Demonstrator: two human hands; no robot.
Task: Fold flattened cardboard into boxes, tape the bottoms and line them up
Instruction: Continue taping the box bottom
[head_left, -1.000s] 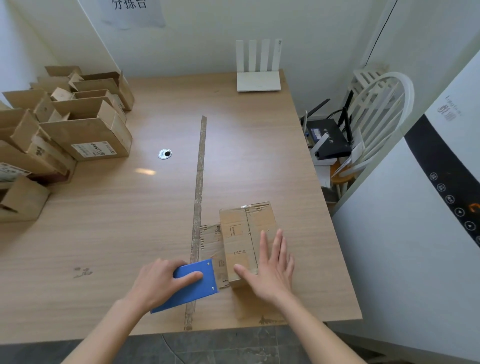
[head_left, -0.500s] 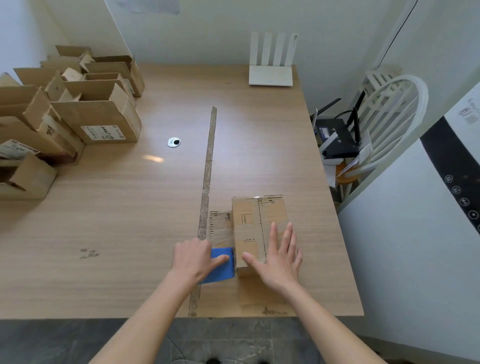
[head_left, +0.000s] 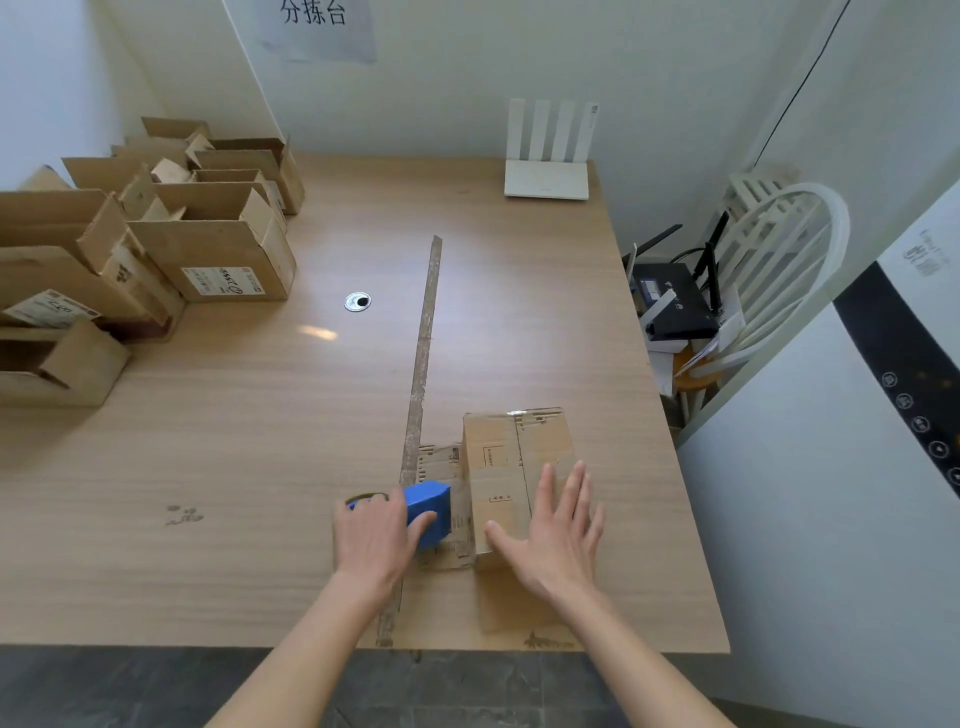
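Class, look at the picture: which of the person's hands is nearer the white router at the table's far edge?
Right. The right hand rests on the cardboard box, below the white router; the left hand grips the blue tape dispenser, further left.

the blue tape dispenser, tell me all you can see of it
The blue tape dispenser looks like smooth plastic with a boxy, angled head. It sits on the near middle of the table, against the left side flap of the cardboard box. The left hand grips it from behind, covering its rear. A dark ring shows at its left.

Blue tape dispenser: now pushed by left hand up against the box's left flap, tilted upright, formerly lying flatter and nearer the table edge.
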